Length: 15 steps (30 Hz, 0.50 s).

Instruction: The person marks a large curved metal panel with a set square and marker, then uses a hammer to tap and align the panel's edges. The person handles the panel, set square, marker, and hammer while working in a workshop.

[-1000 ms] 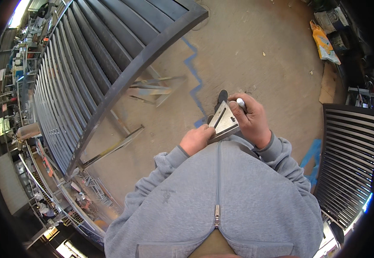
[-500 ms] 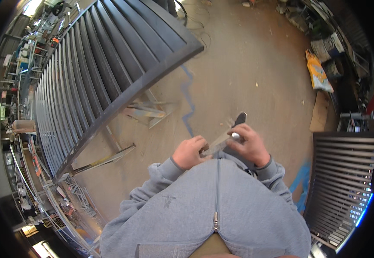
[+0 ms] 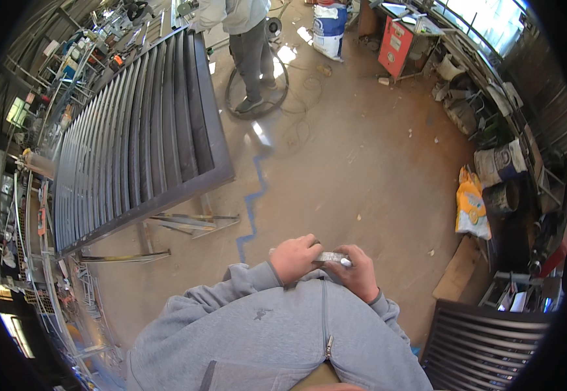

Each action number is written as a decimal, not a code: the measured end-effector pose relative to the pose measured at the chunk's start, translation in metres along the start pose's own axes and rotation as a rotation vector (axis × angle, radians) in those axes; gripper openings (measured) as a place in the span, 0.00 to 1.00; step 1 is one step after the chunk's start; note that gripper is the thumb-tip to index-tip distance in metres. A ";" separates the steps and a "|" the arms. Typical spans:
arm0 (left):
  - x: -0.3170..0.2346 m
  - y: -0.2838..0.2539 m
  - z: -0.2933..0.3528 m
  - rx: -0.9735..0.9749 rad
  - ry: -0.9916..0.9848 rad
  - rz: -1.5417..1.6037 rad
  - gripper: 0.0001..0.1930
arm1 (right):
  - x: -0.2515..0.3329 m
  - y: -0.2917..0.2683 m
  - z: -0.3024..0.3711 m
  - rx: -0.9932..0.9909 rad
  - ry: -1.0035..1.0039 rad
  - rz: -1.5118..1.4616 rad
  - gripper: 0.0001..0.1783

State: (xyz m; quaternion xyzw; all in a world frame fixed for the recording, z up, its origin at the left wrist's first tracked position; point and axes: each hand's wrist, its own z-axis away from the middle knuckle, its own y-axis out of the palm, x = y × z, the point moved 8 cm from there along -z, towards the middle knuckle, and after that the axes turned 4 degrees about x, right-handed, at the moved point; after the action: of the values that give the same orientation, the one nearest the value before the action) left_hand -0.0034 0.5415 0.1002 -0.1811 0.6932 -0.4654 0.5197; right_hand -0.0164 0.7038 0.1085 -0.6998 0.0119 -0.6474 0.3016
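Note:
In front of my grey jacket, both my hands are close together at waist height. A short, flat, pale grey strip (image 3: 328, 257) spans the gap between them. My left hand (image 3: 294, 259) is closed around its left end, and the fingers hide that part. My right hand (image 3: 358, 271) grips the other end with thumb and fingers. A small white rounded piece (image 3: 345, 262) shows by my right thumb; I cannot tell whether it belongs to the strip. Ahead on the left, apart from my hands, a dark slatted metal panel (image 3: 221, 173) rests on a metal trestle (image 3: 198, 221).
Another person (image 3: 247, 52) stands beyond the panel, near a dark ring (image 3: 286, 88) on the floor. A blue zigzag line (image 3: 251, 212) marks the floor. To the right are a yellow bag (image 3: 471, 205), a cardboard piece (image 3: 458, 267) and a second slatted panel (image 3: 482, 345).
My view has swung upward, bringing the other person and the ring into sight. My hands have come closer together, and less of the strip shows between them.

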 end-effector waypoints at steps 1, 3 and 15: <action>-0.011 -0.003 -0.023 -0.055 0.091 -0.012 0.16 | -0.005 -0.023 -0.007 0.012 0.004 -0.037 0.16; -0.022 -0.004 -0.065 -0.085 0.137 -0.033 0.16 | -0.010 -0.068 -0.021 -0.015 -0.051 -0.041 0.13; -0.021 -0.073 -0.320 -0.173 0.423 0.010 0.21 | -0.050 -0.334 -0.152 -0.627 0.021 -0.288 0.18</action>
State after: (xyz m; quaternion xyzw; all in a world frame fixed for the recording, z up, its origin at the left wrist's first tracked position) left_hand -0.2966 0.6668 0.1811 -0.1198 0.8250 -0.4291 0.3476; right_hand -0.2888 0.9356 0.2069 -0.7463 0.1142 -0.6553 -0.0227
